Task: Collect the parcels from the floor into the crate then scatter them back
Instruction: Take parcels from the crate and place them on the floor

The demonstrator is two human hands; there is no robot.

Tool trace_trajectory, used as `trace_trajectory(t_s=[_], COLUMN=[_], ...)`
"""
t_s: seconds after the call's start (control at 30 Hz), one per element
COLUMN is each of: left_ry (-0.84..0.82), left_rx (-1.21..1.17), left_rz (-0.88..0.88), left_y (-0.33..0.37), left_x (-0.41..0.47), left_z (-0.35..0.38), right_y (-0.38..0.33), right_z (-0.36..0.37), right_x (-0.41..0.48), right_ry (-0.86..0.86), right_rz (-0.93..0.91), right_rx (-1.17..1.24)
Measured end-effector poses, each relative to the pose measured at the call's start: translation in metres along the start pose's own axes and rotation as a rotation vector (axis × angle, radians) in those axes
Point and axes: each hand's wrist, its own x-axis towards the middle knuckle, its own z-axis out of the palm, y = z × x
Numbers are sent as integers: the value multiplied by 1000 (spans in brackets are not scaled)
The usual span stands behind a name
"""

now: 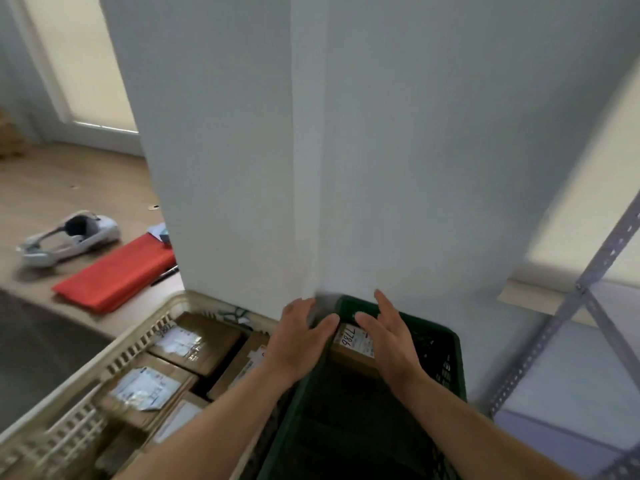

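A dark green crate point(446, 355) stands against the white wall at bottom centre. Inside it lies a brown cardboard parcel point(353, 355) with a white label marked 7786. My left hand point(301, 337) reaches over the crate's left rim with straight fingers, its fingertips at the parcel's near corner. Just right of that parcel, my right hand point(388, 337) hovers over the green crate with fingers spread. Neither hand grips anything. To the left, a beige slatted crate point(114, 362) holds several brown labelled parcels point(197, 341).
A folded red cloth point(114, 275), a white headset-like device point(69, 237) and a black pen point(166, 274) lie on the wooden floor at left. A grey perforated metal shelf frame point(568, 320) stands at right. A dark mat point(38, 344) covers the floor at lower left.
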Motion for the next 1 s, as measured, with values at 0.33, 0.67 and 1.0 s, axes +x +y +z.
trace_trajectory(t_s=[0.33, 0.67, 1.0], left_ry=[235, 486, 762], left_rx=[170, 231, 302], left_rz=[35, -63, -308], left_y=[24, -11, -86], left_x=[-129, -261, -457], left_z=[-77, -187, -302], right_y=[-71, -116, -115], right_z=[37, 162, 329], right_x=[-97, -193, -349], right_ry=[-185, -445, -802], right_rz=[-344, -680, -753], right_rx=[-298, -427, -316])
